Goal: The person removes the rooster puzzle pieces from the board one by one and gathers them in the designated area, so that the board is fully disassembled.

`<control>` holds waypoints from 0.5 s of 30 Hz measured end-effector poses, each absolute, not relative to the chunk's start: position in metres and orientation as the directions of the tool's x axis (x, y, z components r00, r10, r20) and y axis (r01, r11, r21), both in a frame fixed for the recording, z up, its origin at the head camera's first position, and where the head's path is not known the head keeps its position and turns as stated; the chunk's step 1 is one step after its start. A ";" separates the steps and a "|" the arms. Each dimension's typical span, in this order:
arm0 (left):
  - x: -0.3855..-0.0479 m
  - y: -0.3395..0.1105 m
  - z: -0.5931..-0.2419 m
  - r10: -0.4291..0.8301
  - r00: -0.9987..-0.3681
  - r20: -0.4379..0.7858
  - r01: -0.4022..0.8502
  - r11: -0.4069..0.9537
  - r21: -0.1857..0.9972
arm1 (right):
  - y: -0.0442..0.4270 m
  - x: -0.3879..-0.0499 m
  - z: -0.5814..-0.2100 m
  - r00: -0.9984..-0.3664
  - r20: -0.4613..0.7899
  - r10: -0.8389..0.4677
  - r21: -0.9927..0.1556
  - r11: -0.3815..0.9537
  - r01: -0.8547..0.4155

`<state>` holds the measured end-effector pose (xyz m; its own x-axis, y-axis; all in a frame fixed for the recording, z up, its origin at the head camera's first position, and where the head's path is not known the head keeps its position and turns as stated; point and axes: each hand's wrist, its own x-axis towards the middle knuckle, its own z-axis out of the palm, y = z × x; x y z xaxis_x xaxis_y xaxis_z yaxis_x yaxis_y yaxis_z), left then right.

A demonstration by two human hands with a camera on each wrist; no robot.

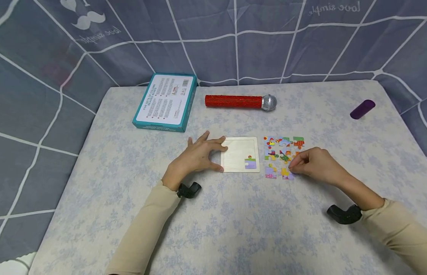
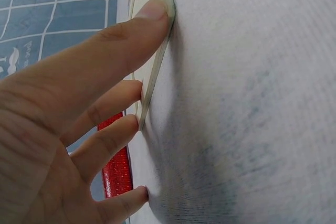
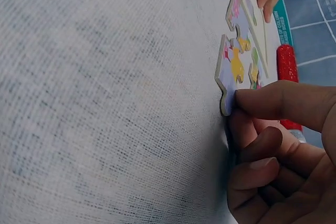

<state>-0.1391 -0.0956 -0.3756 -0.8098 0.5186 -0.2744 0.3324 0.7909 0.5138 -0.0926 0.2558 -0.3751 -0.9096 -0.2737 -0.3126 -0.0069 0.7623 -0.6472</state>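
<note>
A pale wooden puzzle tray lies flat, with one purple and green piece in its lower right corner. My left hand is spread at the tray's left side. Its thumb rests on the near corner, and two fingers touch the edge farther back. To the right of the tray, several colourful puzzle pieces lie in loose rows. My right hand pinches the edge of a purple and yellow puzzle piece in the nearest row between thumb and forefinger. The other right fingers are curled, and the hand partly hides some pieces.
A teal box with a white printed label lies at the back left. A glittery red microphone with a silver head lies behind the tray. Far right is a dark purple cylinder. Grey checked cloth hangs behind the table.
</note>
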 end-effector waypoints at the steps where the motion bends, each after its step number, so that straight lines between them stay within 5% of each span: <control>1: -0.139 -0.096 -0.376 0.519 -0.810 -0.274 0.332 0.790 0.515 | 0.256 -0.093 -0.375 -0.910 -0.312 -0.272 -0.644 0.765 -0.008; 15: -0.139 -0.096 -0.377 0.520 -0.811 -0.270 0.333 0.788 0.518 | 0.254 -0.096 -0.366 -0.915 -0.258 -0.309 -0.640 0.764 -0.078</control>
<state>-0.1391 -0.0957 -0.3765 -0.8108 0.5196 -0.2696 0.3329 0.7881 0.5177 -0.0962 0.2538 -0.3661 -0.9154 -0.3094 -0.2577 -0.0782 0.7644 -0.6400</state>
